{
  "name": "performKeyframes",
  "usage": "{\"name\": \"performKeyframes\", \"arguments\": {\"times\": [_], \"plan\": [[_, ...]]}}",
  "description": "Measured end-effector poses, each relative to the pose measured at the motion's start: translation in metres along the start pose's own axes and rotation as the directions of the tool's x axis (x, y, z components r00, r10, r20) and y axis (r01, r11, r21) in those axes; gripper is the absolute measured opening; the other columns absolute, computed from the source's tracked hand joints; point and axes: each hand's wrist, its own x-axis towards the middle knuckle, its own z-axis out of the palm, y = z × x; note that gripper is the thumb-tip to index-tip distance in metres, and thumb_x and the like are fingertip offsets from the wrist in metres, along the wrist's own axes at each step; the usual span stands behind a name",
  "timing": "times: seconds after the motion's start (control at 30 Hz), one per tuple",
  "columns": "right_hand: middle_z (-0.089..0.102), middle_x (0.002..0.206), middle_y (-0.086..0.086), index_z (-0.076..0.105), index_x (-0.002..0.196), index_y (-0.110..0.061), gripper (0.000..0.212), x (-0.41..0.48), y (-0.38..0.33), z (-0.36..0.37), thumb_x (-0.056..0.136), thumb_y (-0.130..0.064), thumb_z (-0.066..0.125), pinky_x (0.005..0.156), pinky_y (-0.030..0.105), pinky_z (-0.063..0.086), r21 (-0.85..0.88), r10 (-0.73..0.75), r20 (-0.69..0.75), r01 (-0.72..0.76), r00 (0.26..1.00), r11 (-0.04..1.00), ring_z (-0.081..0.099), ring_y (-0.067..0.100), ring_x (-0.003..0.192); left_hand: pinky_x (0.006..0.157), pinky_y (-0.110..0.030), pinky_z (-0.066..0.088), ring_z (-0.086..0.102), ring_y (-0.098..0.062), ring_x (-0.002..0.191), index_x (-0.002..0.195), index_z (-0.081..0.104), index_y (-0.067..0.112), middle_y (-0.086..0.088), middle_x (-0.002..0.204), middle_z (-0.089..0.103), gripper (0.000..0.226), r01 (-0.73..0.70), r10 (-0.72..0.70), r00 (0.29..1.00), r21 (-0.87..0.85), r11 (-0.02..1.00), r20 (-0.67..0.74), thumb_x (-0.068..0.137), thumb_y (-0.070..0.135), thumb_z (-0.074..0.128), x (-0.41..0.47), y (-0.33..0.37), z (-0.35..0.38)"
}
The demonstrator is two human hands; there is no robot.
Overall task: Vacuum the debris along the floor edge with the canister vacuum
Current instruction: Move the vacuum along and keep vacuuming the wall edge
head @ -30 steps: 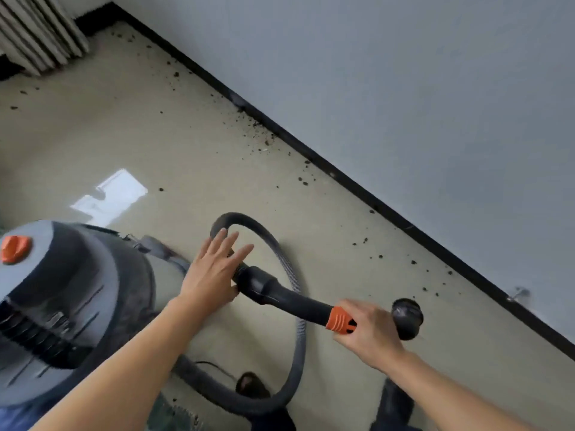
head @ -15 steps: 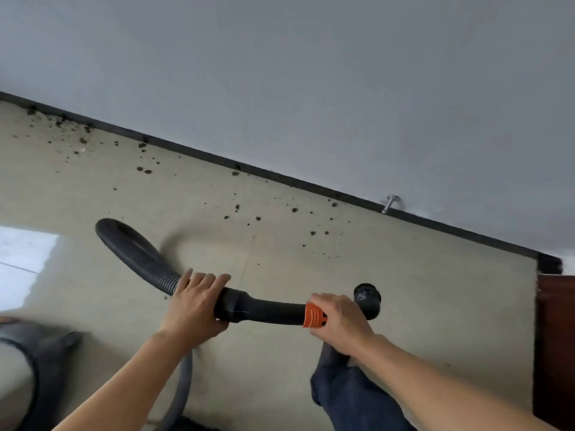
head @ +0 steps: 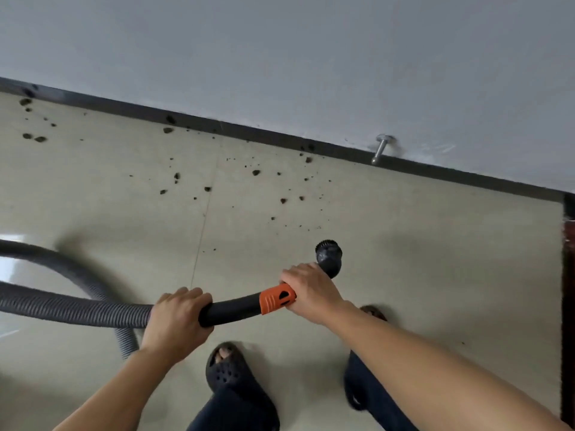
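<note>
Head camera, looking down past both forearms: the left hand (head: pixel 175 321) is wrapped over the point where the ribbed grey hose (head: pixel 71 311) joins the black curved handle tube (head: pixel 230 311), fingers curled round it. The right hand (head: pixel 311 293) grips the same tube further along, just past the orange collar (head: pixel 277 298), which sits between the two hands and touches the right one. The round nozzle (head: pixel 329 256) sticks out beyond the right hand's knuckles, pointed toward the wall. I cannot tell whether its mouth touches the floor tile (head: pixel 435 259), though it looks raised. The canister is out of view. The hose runs off past the left hand, with a second run of it curving beside the first.

The debris (head: pixel 255 172), dark crumbs and a few larger clods, lies ahead of both hands, scattered from just in front of the nozzle out to the black skirting (head: pixel 264 135). None sits under the nozzle, so suction on this stretch seems about to start.

To do it well, lower the nozzle until it rides close on the tile. Steer with the right hand and let the left carry the hose weight and feed slack. Work along the skirting in slow overlapping passes, taking clods head-on. Mind the metal door stop (head: pixel 380 149) ahead and right of the right hand, and the hose loop near the slippers (head: pixel 231 374) below the hands.
</note>
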Motion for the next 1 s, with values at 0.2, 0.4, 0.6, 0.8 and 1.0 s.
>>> {"name": "performKeyframes", "arguments": {"times": [0.2, 0.4, 0.6, 0.8, 1.0], "plan": [[0.058, 0.080, 0.001, 0.054, 0.086, -0.016, 0.016, 0.073, 0.069, 0.093, 0.076, -0.011, 0.065, 0.079, 0.038, 0.042, -0.026, -0.003, -0.073, 0.001, 0.997, 1.000, 0.054, 0.024, 0.076, 0.047, -0.022, 0.031, 0.048, -0.018, 0.045, 0.058, 0.054, 0.022, 0.010, 0.053, 0.047, 0.033, -0.047, 0.047, 0.999, 0.050, 0.998, -0.004, 0.041, 0.020, 0.082, 0.074, -0.047, 0.094], [0.057, 0.076, -0.001, 0.055, 0.085, -0.018, 0.023, 0.155, 0.139, 0.071, 0.070, -0.011, 0.070, 0.074, 0.038, 0.043, -0.141, -0.096, -0.335, 0.051, 0.937, 0.989, 0.056, 0.022, 0.071, 0.052, -0.027, 0.037, 0.051, -0.016, 0.059, 0.067, 0.053, 0.028, 0.012, 0.061, 0.052, 0.019, 0.032, -0.037, 0.997, -0.069, 0.997, -0.073, 0.061, 0.028, 0.072, 0.179, -0.066, 0.113], [0.052, 0.080, -0.007, 0.053, 0.087, -0.022, 0.016, 0.211, 0.192, -0.001, 0.081, -0.016, 0.066, 0.085, 0.035, 0.040, -0.103, 0.018, -0.562, -0.092, 0.827, 0.990, 0.049, 0.014, 0.079, 0.051, -0.025, 0.033, 0.048, -0.011, 0.059, 0.063, 0.045, 0.028, 0.007, 0.059, 0.052, 0.026, 0.006, -0.019, 0.986, -0.075, 0.997, -0.165, 0.067, 0.025, 0.071, 0.286, -0.039, 0.066], [0.057, 0.078, -0.001, 0.044, 0.081, -0.024, 0.024, 0.175, 0.160, 0.022, 0.082, -0.020, 0.068, 0.078, 0.037, 0.045, 0.021, 0.146, -0.535, -0.160, 0.832, 0.987, 0.052, 0.019, 0.073, 0.051, -0.024, 0.034, 0.051, -0.009, 0.063, 0.063, 0.047, 0.029, 0.008, 0.062, 0.055, 0.023, 0.015, -0.008, 0.996, 0.072, 0.997, -0.091, 0.068, 0.029, 0.069, 0.260, -0.035, 0.047], [0.058, 0.080, -0.001, 0.051, 0.086, -0.021, 0.022, 0.145, 0.107, 0.114, 0.075, -0.017, 0.069, 0.072, 0.035, 0.038, -0.021, 0.101, -0.571, -0.137, 0.814, 0.990, 0.053, 0.021, 0.075, 0.057, -0.018, 0.030, 0.049, -0.006, 0.073, 0.068, 0.037, 0.037, 0.015, 0.071, 0.050, 0.027, -0.016, 0.008, 0.999, 0.259, 0.966, 0.033, 0.077, 0.037, 0.062, 0.207, -0.075, 0.083]]}}
